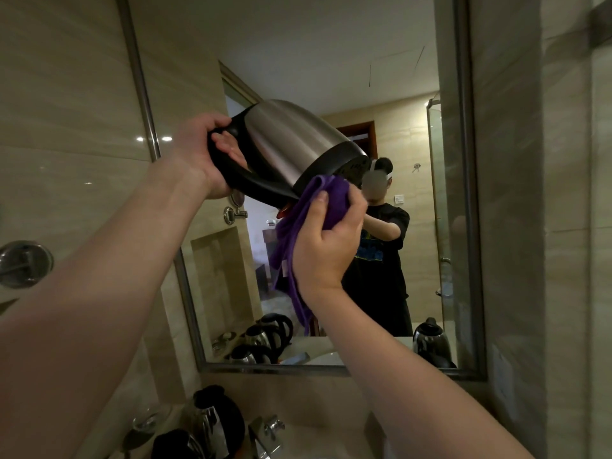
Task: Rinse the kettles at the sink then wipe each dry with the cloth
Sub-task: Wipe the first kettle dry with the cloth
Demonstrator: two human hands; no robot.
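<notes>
A framed mirror [347, 77] fills the wall above the desk [334, 405], and a person's two bare arms reach up in front of it. One steel kettle [291, 144] with a black handle and black base is held raised before the mirror, tipped so that its base points to the right and slightly down; its interior is not visible, so what it holds cannot be told. The left hand [202, 154] grips the kettle's black handle, fingers [228, 144] wrapped through the loop. One purple cloth [298, 233] is bunched against the underside of the kettle's base, its free end hanging down past the wrist. The right hand [328, 240] clutches this cloth, thumb on top and fingers curled round the fabric, pressing it to the rim of the base. On the desk at lower left stand two further kettles: one upright steel kettle with a black lid [215, 415] and, just in front of it, a second dark kettle [180, 445] cut off by the frame edge. Beside them a chrome tap [270, 432] rises near the sink, and what appears to be a clear glass [149, 422] stands to the left, though it is dim and blurred. In the mirror, reflections show three kettles grouped at the left and one kettle at the right. A round chrome wall fitting [25, 263] is fixed to the left wall.
</notes>
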